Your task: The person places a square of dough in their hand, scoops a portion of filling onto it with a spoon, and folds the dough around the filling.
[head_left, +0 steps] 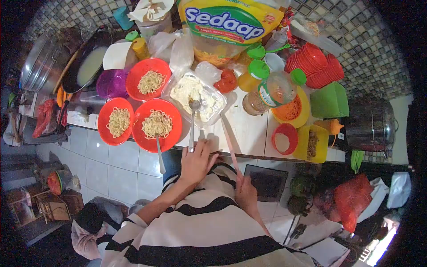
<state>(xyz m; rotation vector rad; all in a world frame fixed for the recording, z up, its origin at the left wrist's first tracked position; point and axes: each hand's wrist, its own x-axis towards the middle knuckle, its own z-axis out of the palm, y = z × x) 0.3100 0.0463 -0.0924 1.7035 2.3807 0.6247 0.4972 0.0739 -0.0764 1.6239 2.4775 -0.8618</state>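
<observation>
My left hand [195, 161] grips the handle of a metal spoon [193, 120]. Its bowl rests in a clear plastic container [213, 109] of pale shredded food. My right hand [245, 191], lower and to the right, holds a long pink utensil [228, 141] that points up toward the container. Three red bowls of noodles [158, 124] [116, 121] [151, 82] stand just left of the container on the white counter [249, 133]. A second spoon [159, 153] leans out of the nearest bowl.
At the back stand a large Sedaap pouch [227, 22], green-capped bottles [267, 91] and stacked red bowls [313, 64]. A yellow bowl [291, 111], a small red bowl [284, 138] and a yellow tub [311, 142] sit right. A wok [89, 62] lies left, a steel pot [371, 122] right. Another person [91, 224] crouches below left.
</observation>
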